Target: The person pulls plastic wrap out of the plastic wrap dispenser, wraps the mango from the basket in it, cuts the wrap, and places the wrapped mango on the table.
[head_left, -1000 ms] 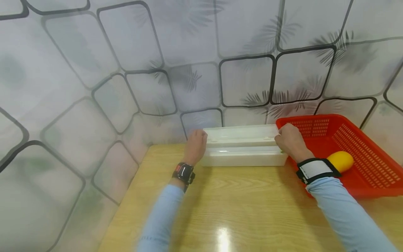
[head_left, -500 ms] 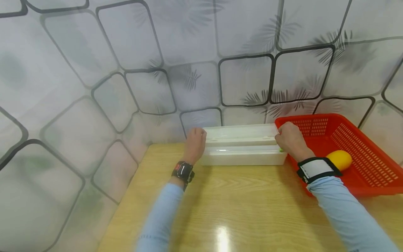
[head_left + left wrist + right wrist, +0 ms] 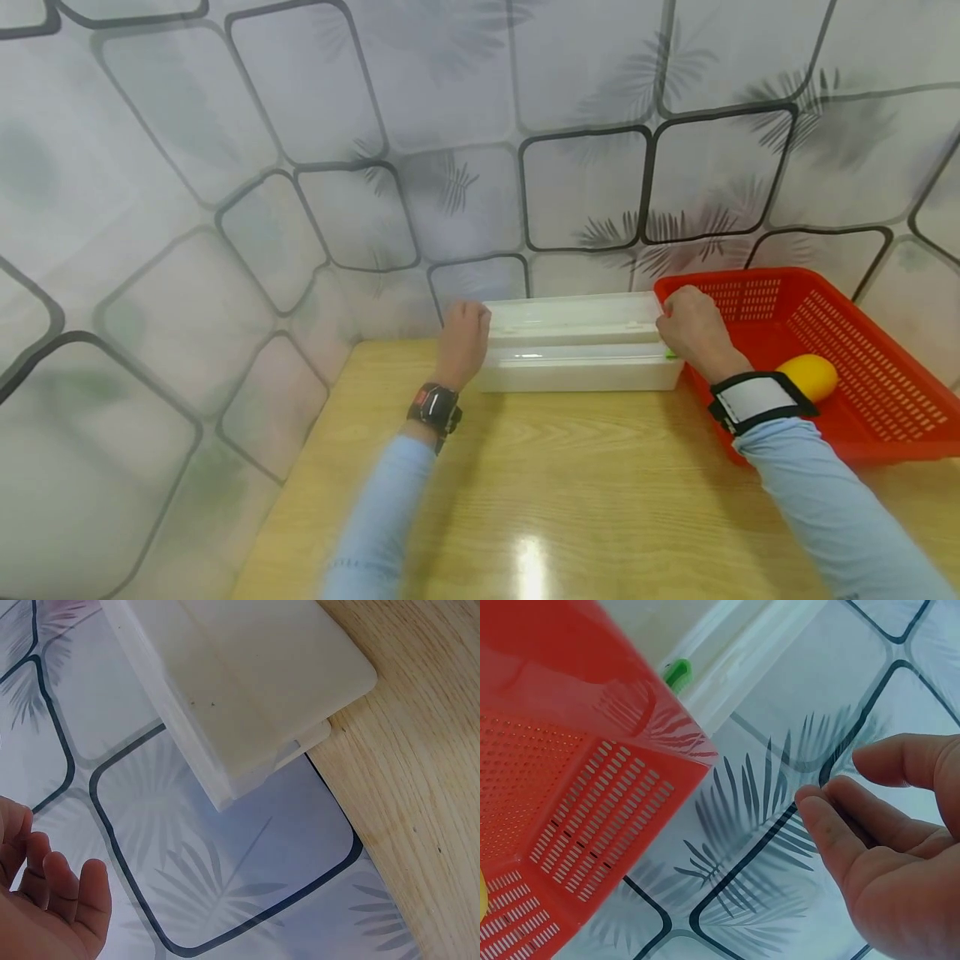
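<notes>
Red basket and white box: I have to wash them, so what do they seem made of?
The red basket looks like glossy moulded plastic: reflective side, regular slots. The white box is probably plastic too: smooth, softly shiny, rounded corners.

Up at head height, one camera looks forward and down from well back over the table, taking in the wall, the box and the basket. The left wrist view peers, close and aslant, at one end of that box, with wall and table beyond it. The right wrist view, also near and tilted, faces the box's other end and a corner of the basket, both shared with the head view.
</notes>
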{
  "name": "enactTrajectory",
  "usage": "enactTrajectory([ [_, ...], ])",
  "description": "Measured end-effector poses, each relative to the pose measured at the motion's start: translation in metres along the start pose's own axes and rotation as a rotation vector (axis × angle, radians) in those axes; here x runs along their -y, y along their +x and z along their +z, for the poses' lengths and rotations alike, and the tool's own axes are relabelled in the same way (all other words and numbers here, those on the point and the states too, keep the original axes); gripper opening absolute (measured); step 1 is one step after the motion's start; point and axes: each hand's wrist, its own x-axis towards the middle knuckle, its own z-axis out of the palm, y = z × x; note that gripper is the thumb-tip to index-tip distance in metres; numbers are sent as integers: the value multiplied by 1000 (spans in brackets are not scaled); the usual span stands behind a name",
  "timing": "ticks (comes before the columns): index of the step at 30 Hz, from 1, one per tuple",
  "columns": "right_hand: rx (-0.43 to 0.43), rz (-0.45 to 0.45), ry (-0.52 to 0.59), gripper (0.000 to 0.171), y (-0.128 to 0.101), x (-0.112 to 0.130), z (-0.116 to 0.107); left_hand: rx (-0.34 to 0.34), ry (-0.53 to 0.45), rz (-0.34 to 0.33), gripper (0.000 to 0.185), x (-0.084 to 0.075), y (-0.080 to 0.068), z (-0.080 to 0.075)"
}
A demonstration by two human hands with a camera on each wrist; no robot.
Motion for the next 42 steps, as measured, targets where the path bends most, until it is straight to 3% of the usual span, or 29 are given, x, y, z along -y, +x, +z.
enactTrajectory([
  [12, -17, -8, 21, 34, -1, -1, -4, -19, 12, 32, 16, -2, 1, -4],
  [26, -42, -32, 19, 34, -2, 1, -7, -20, 5, 0, 17, -6, 1, -8],
  [42, -99, -83, 13, 34, -8, 6, -13, -38, -2, 17, 18, -9, 0, -15],
])
